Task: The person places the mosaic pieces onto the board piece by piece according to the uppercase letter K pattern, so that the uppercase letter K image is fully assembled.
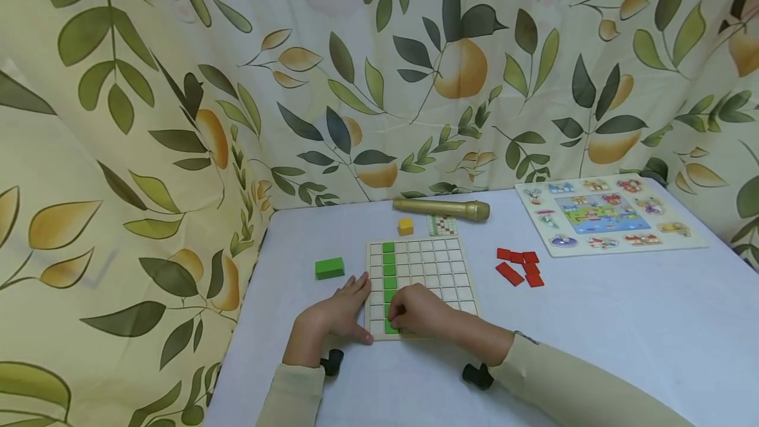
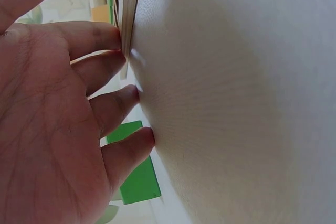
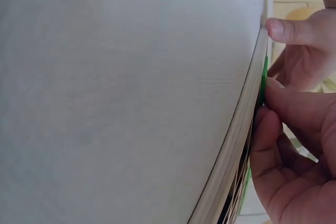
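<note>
my left hand [image 1: 335, 312] lies flat with fingers straight, steadying the left edge of the grid board [image 1: 435, 262] on the white table [image 1: 622, 328]. my right hand [image 1: 418, 312] curls its fingers onto a green piece [image 1: 391, 327] at the board's near left corner, in the green column. a loose green block [image 1: 329, 268] sits just left of the board.

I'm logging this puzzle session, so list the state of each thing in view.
grid board: flat on the table, one column partly filled with green blocks
left hand: fingers straight, steadying the board's left edge
right hand: pressing a green block into the near row
loose green block: lying apart, left of the board
</note>
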Demonstrator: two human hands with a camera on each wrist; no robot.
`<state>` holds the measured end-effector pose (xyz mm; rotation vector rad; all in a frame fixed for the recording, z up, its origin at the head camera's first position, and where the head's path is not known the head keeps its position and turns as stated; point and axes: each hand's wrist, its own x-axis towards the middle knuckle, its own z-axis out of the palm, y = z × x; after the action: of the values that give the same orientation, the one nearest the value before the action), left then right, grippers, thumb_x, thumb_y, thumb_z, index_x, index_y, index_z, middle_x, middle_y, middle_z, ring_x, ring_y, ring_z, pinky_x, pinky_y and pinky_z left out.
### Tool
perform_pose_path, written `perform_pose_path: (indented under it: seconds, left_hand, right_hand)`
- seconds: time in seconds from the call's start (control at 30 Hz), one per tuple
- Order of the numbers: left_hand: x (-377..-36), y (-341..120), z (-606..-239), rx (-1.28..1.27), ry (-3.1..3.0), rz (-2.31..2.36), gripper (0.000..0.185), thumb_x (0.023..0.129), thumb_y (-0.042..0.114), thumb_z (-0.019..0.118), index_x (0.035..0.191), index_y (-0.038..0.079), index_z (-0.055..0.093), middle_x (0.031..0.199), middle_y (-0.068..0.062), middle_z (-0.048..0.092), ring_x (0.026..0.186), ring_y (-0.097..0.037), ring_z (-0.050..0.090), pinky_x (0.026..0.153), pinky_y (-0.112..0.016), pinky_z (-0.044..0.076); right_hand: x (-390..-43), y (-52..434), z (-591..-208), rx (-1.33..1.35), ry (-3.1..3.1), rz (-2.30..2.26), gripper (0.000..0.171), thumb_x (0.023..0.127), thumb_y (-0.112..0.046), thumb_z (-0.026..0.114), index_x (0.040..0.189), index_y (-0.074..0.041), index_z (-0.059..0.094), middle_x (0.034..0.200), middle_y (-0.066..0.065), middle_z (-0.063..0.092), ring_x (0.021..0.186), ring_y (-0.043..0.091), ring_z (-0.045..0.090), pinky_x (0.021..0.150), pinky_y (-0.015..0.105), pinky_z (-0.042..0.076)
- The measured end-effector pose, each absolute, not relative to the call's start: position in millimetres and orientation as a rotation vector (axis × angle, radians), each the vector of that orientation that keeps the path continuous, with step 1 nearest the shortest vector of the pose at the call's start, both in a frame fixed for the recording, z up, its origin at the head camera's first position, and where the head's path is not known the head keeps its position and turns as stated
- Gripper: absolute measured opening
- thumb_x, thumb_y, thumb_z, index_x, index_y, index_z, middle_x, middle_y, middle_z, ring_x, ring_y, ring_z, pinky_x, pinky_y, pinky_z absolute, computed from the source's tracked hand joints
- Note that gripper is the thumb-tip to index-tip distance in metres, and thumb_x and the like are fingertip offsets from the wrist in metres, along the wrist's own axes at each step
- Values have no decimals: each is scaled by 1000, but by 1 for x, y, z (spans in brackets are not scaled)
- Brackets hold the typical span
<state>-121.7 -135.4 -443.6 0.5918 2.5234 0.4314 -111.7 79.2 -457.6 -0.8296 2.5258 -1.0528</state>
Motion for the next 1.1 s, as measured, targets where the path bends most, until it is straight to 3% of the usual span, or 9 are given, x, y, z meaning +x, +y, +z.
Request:
perform_pose_path:
  seconds: [0.57, 1.1]
  left_hand:
    - [-123, -132, -444, 568, 2533, 420, 113, 73, 38, 90, 160, 7, 24, 169, -4, 10, 154, -28, 5, 120, -51, 21]
    - [-120, -131, -444, 539, 2527, 432, 116, 71, 37, 92, 160, 6, 25, 169, -5, 9, 155, -28, 4, 121, -49, 19]
  right_hand:
    - [-121, 107, -447, -791, 2533, -1128, 4, 87, -10, 79, 87, -13, 77, 81, -10, 70, 79, 9, 60, 73, 27, 52]
    - [-143, 180, -444, -449, 2691, -1076, 8, 88, -17, 79, 94, -12, 76, 84, -8, 67, 80, 14, 57, 70, 30, 49]
